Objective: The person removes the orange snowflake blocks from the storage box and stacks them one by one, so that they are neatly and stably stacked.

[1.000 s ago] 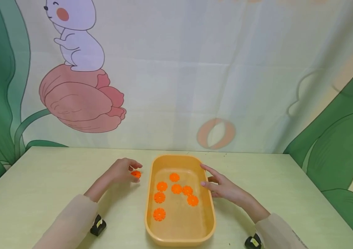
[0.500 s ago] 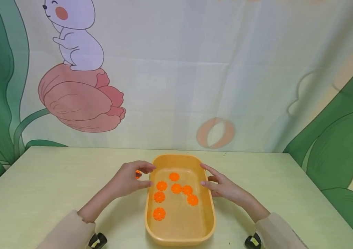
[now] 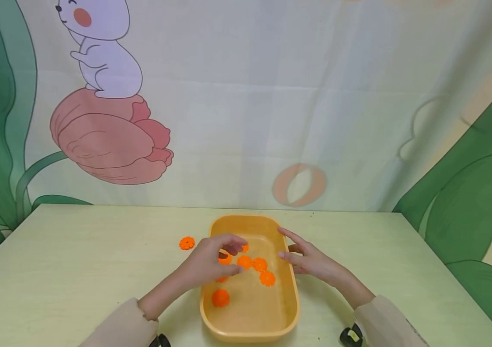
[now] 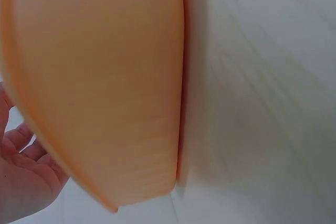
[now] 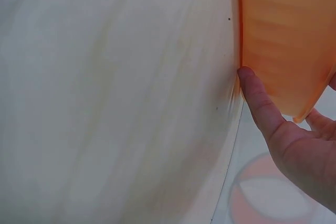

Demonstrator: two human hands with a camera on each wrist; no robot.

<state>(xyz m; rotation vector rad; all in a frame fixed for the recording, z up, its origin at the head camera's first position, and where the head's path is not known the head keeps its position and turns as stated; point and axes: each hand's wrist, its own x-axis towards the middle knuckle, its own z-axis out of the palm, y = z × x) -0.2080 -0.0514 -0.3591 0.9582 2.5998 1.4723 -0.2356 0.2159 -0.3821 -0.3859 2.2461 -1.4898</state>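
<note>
A yellow-orange plastic tray (image 3: 254, 313) stands on the table, holding several orange notched plastic discs (image 3: 267, 278). Over the tray's left half is my left hand (image 3: 204, 265), its fingers and thumb spread apart with nothing seen between them. It partly covers some discs. My right hand (image 3: 311, 258) holds the right side of the tray, with thumb and index finger over the rim and other fingers outside. In the right wrist view, one finger (image 5: 262, 108) touches the tray's outer wall near its base. Another notched disc (image 3: 187, 243) lies on the table left of the tray.
The pale table (image 3: 76, 270) extends to both sides of the tray. Behind its far edge hangs a curtain (image 3: 237, 120) printed with an animal, a flower and leaves. Black wrist cameras (image 3: 352, 336) sit at both sleeves.
My left hand has moved right from the disc on the table, past the tray's left rim, to above the tray. That disc stays on the table. My right hand stays at the rim.
</note>
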